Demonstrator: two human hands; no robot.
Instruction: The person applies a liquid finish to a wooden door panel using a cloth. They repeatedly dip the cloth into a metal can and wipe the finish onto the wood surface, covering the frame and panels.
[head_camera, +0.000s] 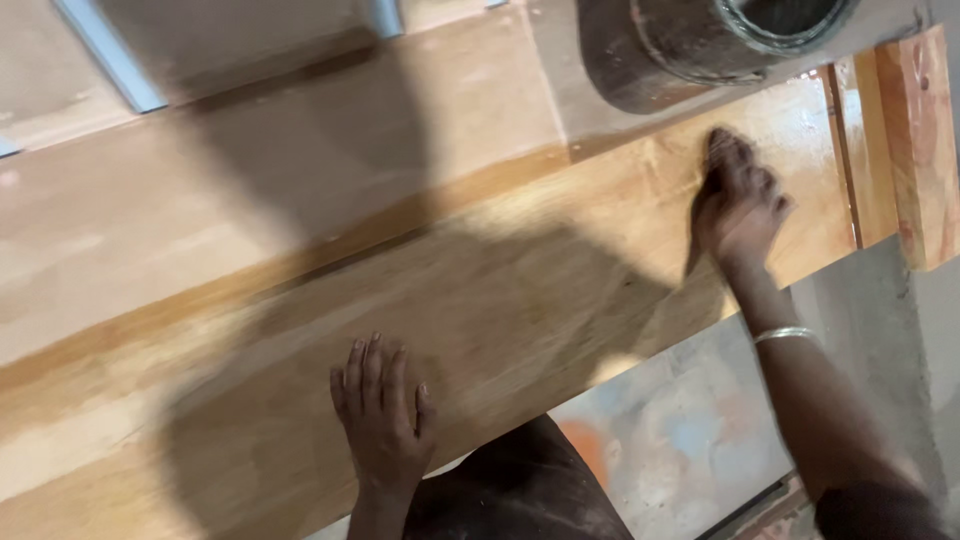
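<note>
Wooden plank (520, 290) long axis lower-left to upper-right | left hand (385, 415) flat | right hand (738, 205) grip unclear

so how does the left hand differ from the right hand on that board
The left hand lies flat with fingers spread on the matte, shaded part of the wooden board; the right hand is bunched and blurred on the glossy, wet-looking end near the metal can. Only the right wrist wears a bangle. Both touch the board.
</note>
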